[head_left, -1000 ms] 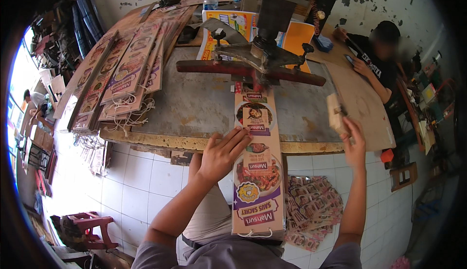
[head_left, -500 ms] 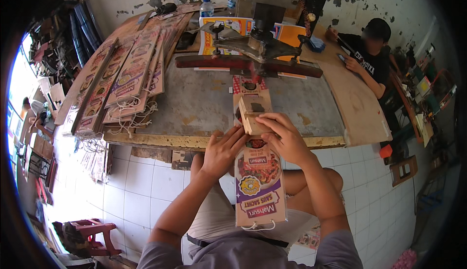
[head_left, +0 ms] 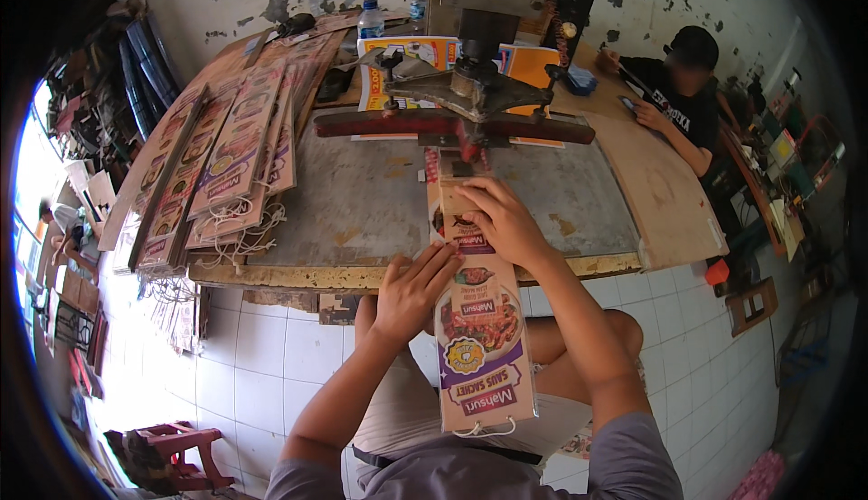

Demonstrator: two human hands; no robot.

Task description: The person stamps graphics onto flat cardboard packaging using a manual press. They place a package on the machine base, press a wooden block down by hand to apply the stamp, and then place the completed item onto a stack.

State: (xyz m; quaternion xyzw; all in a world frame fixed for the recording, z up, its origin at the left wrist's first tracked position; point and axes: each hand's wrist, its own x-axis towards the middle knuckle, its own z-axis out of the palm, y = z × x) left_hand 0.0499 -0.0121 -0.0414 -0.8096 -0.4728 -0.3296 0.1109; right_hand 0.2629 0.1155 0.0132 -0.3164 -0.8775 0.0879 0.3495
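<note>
A long printed card strip (head_left: 474, 355) with a white cord loop at its near end lies from the press bed over the table's front edge and above my lap. My left hand (head_left: 418, 287) is at the strip's left edge, its bent fingertips on the card and its thumb hidden. Farther along the strip, my right hand (head_left: 506, 222) rests its curled fingers on a pale wooden block (head_left: 455, 196), which they partly cover. Beyond both hands, the press's dark red crossbar (head_left: 380, 124) spans the metal bed (head_left: 353, 202).
Stacks of similar printed strips (head_left: 237, 143) with cords cover the table's left side. Water bottles (head_left: 371, 21) and orange printed sheets (head_left: 533, 70) are behind the press. Another person (head_left: 683, 107) sits at the far right. A red stool (head_left: 185, 455) stands at lower left.
My right hand has moved the wooden block slightly away and left, uncovering more of the strip's print. My left fingers have bent more at the strip's edge. The view has shifted a little.
</note>
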